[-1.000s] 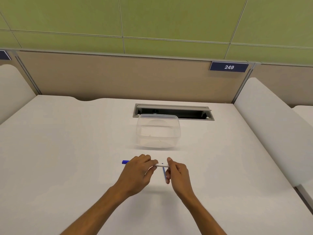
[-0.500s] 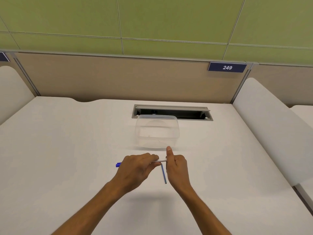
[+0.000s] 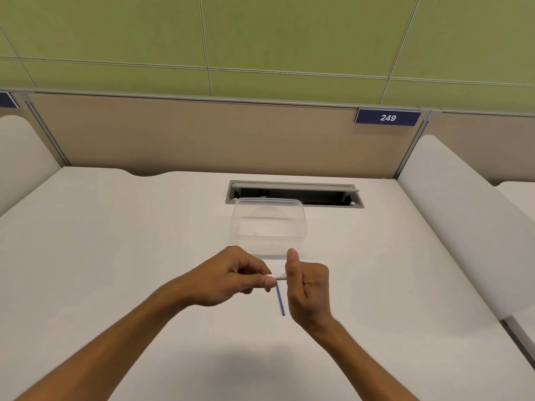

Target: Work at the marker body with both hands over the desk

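My left hand (image 3: 225,280) grips a white pen (image 3: 280,276) by its barrel, fingers curled round it. My right hand (image 3: 308,290) holds the barrel's right end with curled fingers, thumb pointing up. Only a short piece of the barrel shows between the hands. A thin blue refill (image 3: 280,299) slants down from just under the barrel, beside my right palm; whether it lies on the desk or is held, I cannot tell. Just beyond the hands stands an empty clear plastic container (image 3: 269,201).
The white desk (image 3: 115,256) has an open cable slot (image 3: 327,195) behind the container. Rounded white dividers stand at the left (image 3: 17,151) and right (image 3: 463,212). A beige back panel carries a blue 249 label (image 3: 388,117).
Both hands have moved with the pen away from me, toward the container. The pen's blue left end, seen earlier, is now hidden behind my left hand. My right thumb has lifted upright.
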Action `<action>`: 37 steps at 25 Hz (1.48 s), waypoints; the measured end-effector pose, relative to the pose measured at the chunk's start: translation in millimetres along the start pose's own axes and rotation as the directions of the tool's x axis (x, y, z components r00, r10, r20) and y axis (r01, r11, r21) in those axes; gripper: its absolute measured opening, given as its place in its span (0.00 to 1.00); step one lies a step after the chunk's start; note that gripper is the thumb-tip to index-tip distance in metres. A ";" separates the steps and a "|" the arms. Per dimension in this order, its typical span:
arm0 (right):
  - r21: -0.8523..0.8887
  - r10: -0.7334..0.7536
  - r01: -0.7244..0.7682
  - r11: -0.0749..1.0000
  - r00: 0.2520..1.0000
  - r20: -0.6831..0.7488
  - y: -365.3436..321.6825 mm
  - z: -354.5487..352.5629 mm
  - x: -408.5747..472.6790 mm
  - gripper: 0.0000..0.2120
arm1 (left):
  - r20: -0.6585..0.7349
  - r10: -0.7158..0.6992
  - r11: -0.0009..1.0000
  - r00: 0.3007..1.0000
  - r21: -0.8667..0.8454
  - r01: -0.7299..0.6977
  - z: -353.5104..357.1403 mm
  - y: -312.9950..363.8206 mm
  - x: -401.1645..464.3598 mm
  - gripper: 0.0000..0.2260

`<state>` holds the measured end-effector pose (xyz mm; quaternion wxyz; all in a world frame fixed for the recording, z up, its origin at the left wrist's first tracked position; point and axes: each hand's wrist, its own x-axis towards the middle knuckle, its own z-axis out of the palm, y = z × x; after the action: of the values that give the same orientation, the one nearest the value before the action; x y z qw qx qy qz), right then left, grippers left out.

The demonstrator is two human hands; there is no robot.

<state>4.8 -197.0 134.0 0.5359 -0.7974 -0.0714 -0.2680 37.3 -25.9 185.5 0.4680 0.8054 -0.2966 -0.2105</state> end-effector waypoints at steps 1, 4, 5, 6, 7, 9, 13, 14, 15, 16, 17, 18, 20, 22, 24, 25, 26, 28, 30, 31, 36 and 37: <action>0.047 0.069 -0.068 0.997 0.998 -0.016 -1.9 -0.1 0.8 0.26 | -0.071 0.033 0.995 0.997 0.091 -0.027 1.0 0.9 -0.8 0.11; 0.117 0.360 -0.361 0.925 0.933 0.025 -1.8 2.5 2.8 0.30 | -0.203 0.200 0.794 0.958 0.607 -0.037 6.2 -0.1 -3.1 0.13; 0.104 0.418 -0.419 0.902 0.908 0.035 -0.5 3.6 2.9 0.30 | -0.218 0.236 0.717 0.947 0.697 -0.018 8.2 -0.3 -4.3 0.14; 0.095 0.454 -0.456 0.885 0.890 0.040 0.0 4.7 3.4 0.29 | -0.223 0.274 0.669 0.936 0.743 -0.018 10.6 -0.5 -5.2 0.15; 0.095 0.476 -0.478 0.873 0.878 0.041 0.3 5.7 4.0 0.29 | -0.212 0.318 0.625 0.924 0.780 -0.037 12.9 -1.1 -6.1 0.15; 0.105 0.491 -0.493 0.864 0.870 0.045 -0.9 6.3 5.4 0.29 | -0.171 0.402 0.541 0.900 0.837 -0.083 15.7 0.5 -7.3 0.14; 0.139 0.405 -0.401 0.905 0.914 -0.001 -8.3 7.0 9.9 0.30 | -0.168 0.478 0.513 0.862 0.850 -0.119 12.4 4.4 -6.3 0.13; 0.157 0.364 -0.357 0.921 0.931 -0.015 -10.5 6.9 10.6 0.31 | -0.182 0.466 0.559 0.866 0.819 -0.129 10.7 5.8 -6.5 0.15; 0.173 0.321 -0.312 0.934 0.947 -0.024 -11.9 6.6 10.8 0.32 | -0.196 0.442 0.626 0.875 0.767 -0.144 9.4 7.3 -7.1 0.17; 0.181 0.281 -0.271 0.945 0.959 -0.031 -12.7 6.2 10.7 0.32 | -0.206 0.405 0.709 0.891 0.686 -0.163 7.3 10.4 -7.1 0.17; 0.180 0.242 -0.231 0.956 0.969 -0.041 -13.3 5.8 10.6 0.32 | -0.208 0.356 0.801 0.911 0.570 -0.183 3.5 13.9 -6.2 0.16; 0.173 0.188 -0.177 0.969 0.981 -0.050 -15.1 4.7 10.9 0.31 | -0.198 0.288 0.891 0.937 0.414 -0.187 -1.8 17.5 -4.4 0.14; 0.096 -0.055 0.062 0.993 0.996 -0.076 -20.7 0.9 14.7 0.27 | -0.071 0.104 0.991 0.992 0.097 -0.097 -17.1 24.6 -3.0 0.12; -0.031 -0.419 0.418 0.908 0.905 -0.071 -23.4 -3.1 21.6 0.24 | 0.183 -0.032 0.996 0.983 -0.076 0.047 -32.6 29.1 -2.1 0.13; -0.101 -0.605 0.600 0.794 0.795 -0.040 -19.2 -6.2 29.7 0.23 | 0.317 -0.070 0.985 0.946 -0.127 0.115 -38.0 29.2 -2.4 0.14; -0.133 -0.603 0.594 0.793 0.797 -0.041 -15.9 -6.6 32.8 0.25 | 0.289 -0.070 0.986 0.955 -0.124 0.110 -36.4 28.5 -1.2 0.14; -0.152 -0.525 0.512 0.845 0.849 -0.057 -13.9 -6.2 34.3 0.27 | 0.191 -0.064 0.992 0.979 -0.096 0.083 -32.5 27.7 0.4 0.13; -0.059 -0.152 0.148 0.987 0.985 -0.084 -13.0 -1.3 30.9 0.28 | -0.105 0.025 0.994 0.994 0.104 -0.014 -22.1 21.6 2.5 0.10; 0.069 0.249 -0.246 0.967 0.968 -0.025 -7.4 5.6 24.6 0.30 | -0.267 0.243 0.860 0.933 0.503 -0.080 -11.5 12.7 3.0 0.11; 0.090 0.385 -0.385 0.918 0.923 0.021 -3.7 7.8 23.0 0.29 | -0.259 0.345 0.751 0.902 0.653 -0.100 -6.7 9.6 2.7 0.12; 0.115 0.530 -0.547 0.829 0.834 0.152 -7.2 4.9 26.1 0.28 | -0.148 0.525 0.521 0.838 0.835 -0.178 -0.2 6.1 0.3 0.10; 0.117 0.477 -0.491 0.863 0.869 0.131 -10.1 4.4 26.8 0.29 | -0.164 0.519 0.564 0.839 0.803 -0.191 -2.0 8.5 -0.2 0.10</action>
<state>24.9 -193.5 154.5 0.6390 -0.7603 0.0853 -0.0796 36.0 -27.7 193.9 0.1673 0.8709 -0.4183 0.1964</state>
